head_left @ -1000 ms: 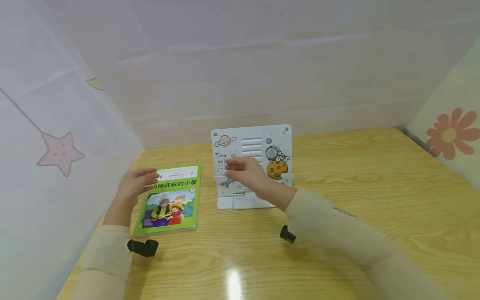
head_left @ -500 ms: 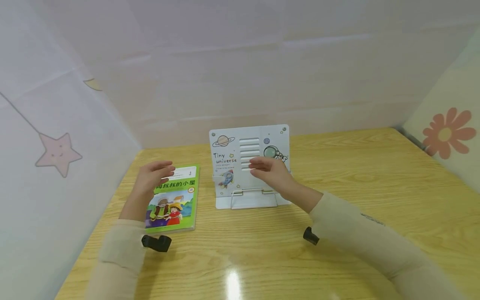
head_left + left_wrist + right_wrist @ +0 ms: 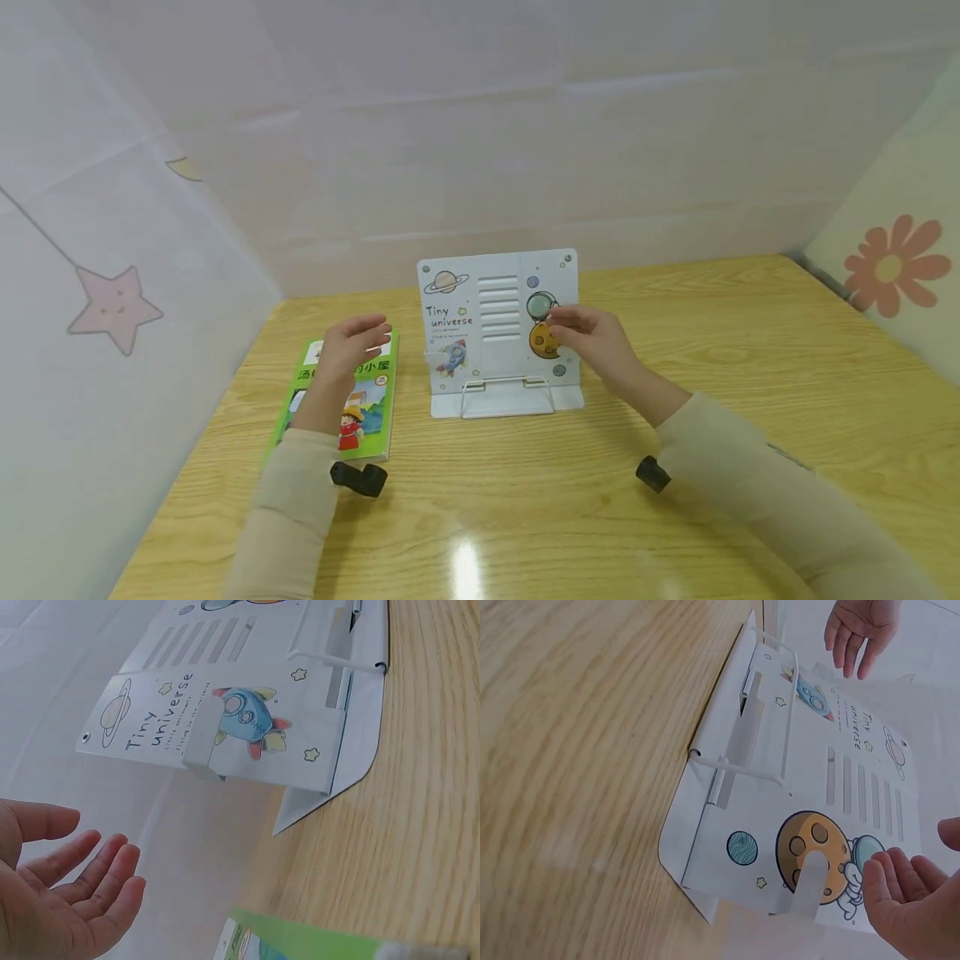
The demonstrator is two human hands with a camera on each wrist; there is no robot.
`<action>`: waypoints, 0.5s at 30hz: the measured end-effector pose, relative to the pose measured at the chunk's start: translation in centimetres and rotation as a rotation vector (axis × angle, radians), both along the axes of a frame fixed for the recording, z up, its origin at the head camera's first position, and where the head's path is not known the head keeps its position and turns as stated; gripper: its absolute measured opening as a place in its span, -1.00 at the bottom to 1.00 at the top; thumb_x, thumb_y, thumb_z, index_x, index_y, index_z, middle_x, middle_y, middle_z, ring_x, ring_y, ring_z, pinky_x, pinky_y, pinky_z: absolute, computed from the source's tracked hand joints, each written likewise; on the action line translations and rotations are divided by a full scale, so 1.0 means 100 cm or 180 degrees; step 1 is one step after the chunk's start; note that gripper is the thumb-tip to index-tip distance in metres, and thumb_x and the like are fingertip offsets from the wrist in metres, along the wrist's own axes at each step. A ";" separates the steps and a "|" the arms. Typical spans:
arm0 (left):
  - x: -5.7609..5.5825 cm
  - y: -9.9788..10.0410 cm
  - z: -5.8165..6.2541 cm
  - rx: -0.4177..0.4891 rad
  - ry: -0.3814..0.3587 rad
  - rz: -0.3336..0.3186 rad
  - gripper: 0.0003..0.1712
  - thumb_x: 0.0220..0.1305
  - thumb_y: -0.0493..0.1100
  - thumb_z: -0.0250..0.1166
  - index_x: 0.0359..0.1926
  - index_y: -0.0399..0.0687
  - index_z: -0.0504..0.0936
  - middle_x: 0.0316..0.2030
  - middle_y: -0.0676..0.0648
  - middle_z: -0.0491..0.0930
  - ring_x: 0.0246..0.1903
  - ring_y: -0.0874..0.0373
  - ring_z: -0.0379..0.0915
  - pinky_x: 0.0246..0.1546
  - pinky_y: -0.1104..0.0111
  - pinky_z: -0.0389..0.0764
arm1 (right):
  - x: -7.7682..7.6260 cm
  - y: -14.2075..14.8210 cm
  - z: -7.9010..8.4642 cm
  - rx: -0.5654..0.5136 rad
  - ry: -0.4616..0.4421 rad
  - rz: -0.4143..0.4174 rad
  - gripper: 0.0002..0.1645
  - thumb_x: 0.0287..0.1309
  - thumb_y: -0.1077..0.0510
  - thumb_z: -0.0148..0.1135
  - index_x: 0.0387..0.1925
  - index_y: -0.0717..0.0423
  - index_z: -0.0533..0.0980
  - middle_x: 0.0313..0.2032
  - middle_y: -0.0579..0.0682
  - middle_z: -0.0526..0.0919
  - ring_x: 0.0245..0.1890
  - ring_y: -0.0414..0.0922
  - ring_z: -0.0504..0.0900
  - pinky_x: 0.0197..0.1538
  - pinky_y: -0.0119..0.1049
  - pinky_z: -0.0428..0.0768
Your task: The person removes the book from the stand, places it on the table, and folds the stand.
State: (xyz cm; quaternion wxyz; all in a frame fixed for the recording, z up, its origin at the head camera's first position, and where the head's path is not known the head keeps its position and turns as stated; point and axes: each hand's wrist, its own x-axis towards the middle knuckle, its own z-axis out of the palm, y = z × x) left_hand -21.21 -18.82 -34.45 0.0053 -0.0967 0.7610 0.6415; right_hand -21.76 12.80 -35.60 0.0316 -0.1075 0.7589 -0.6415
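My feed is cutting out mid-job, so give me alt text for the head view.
A person's left hand and right hand, both open and empty, are raised near a white "Tiny universe" stand on a wooden table. The left hand partly hides a green book lying flat left of the stand.

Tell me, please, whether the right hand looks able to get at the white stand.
Probably yes: the right hand holds nothing and is close to the right side of the white stand, with nothing visible between them.
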 end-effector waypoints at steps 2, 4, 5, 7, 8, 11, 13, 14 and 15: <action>-0.002 0.003 -0.003 -0.0015 0.0028 0.0036 -0.60 0.19 -0.25 0.08 0.05 -0.31 0.36 -0.01 -0.25 0.38 -0.06 -0.05 0.35 -0.04 0.24 0.36 | -0.002 0.003 -0.001 -0.0077 -0.0012 -0.0031 -0.62 0.09 0.34 0.05 -0.03 0.43 0.34 -0.10 0.31 0.44 -0.12 -0.01 0.43 -0.08 -0.23 0.45; -0.003 0.006 -0.005 -0.0032 0.0068 0.0069 -0.61 0.17 -0.24 0.10 0.03 -0.29 0.38 -0.03 -0.23 0.41 -0.09 -0.02 0.38 -0.05 0.23 0.37 | -0.004 0.007 -0.003 -0.0120 -0.0015 -0.0059 -0.62 0.09 0.34 0.05 -0.04 0.44 0.34 -0.10 0.32 0.43 -0.11 0.03 0.43 -0.08 -0.23 0.45; -0.007 0.004 -0.011 0.0002 0.0101 0.0065 -0.62 0.16 -0.23 0.12 0.01 -0.26 0.42 -0.06 -0.21 0.44 -0.13 0.01 0.41 -0.08 0.23 0.39 | -0.005 0.009 -0.003 -0.0128 -0.0019 -0.0072 -0.62 0.09 0.33 0.05 -0.04 0.45 0.34 -0.10 0.33 0.43 -0.11 0.03 0.43 -0.08 -0.24 0.45; -0.011 0.003 -0.019 0.0077 0.0146 0.0061 -0.65 0.13 -0.22 0.16 -0.03 -0.22 0.45 -0.11 -0.17 0.47 -0.18 0.05 0.44 -0.11 0.22 0.41 | -0.006 0.012 -0.006 -0.0112 -0.0041 -0.0127 -0.62 0.09 0.31 0.06 -0.04 0.44 0.35 -0.09 0.32 0.43 -0.13 0.00 0.44 -0.09 -0.29 0.45; -0.011 0.005 -0.020 0.0105 0.0144 0.0069 -0.65 0.12 -0.22 0.16 -0.03 -0.22 0.46 -0.11 -0.17 0.48 -0.19 0.06 0.44 -0.10 0.21 0.40 | -0.007 0.013 -0.007 -0.0083 -0.0043 -0.0154 -0.62 0.09 0.30 0.06 -0.04 0.43 0.35 -0.09 0.31 0.43 -0.14 -0.04 0.44 -0.10 -0.32 0.45; -0.013 0.009 -0.025 0.0189 0.0105 0.0099 -0.66 0.12 -0.24 0.16 -0.05 -0.21 0.47 -0.13 -0.16 0.48 -0.19 0.05 0.44 -0.11 0.21 0.41 | -0.009 0.018 -0.011 0.0018 -0.0027 -0.0271 -0.60 0.10 0.24 0.07 -0.04 0.41 0.36 -0.09 0.27 0.44 -0.20 -0.16 0.45 -0.13 -0.39 0.44; -0.012 0.015 -0.022 0.0213 0.0043 0.0116 -0.66 0.14 -0.26 0.14 -0.03 -0.23 0.44 -0.10 -0.18 0.47 -0.15 0.03 0.42 -0.09 0.22 0.40 | -0.010 0.021 -0.013 0.0075 -0.0007 -0.0357 -0.59 0.11 0.20 0.07 -0.04 0.39 0.36 -0.09 0.25 0.44 -0.22 -0.20 0.45 -0.14 -0.42 0.44; -0.010 0.020 -0.018 0.0188 -0.0014 0.0154 -0.65 0.16 -0.27 0.11 -0.01 -0.26 0.42 -0.07 -0.21 0.44 -0.12 0.00 0.40 -0.07 0.22 0.38 | -0.011 0.022 -0.013 0.0095 0.0017 -0.0403 -0.59 0.12 0.19 0.07 -0.04 0.39 0.37 -0.10 0.25 0.45 -0.23 -0.21 0.46 -0.15 -0.44 0.44; -0.011 0.021 -0.018 0.0222 -0.0040 0.0178 -0.65 0.16 -0.28 0.10 -0.01 -0.26 0.42 -0.07 -0.21 0.44 -0.12 0.00 0.40 -0.07 0.23 0.39 | -0.012 0.023 -0.014 0.0103 0.0033 -0.0449 -0.59 0.12 0.19 0.07 -0.04 0.38 0.37 -0.10 0.24 0.45 -0.24 -0.20 0.46 -0.17 -0.45 0.44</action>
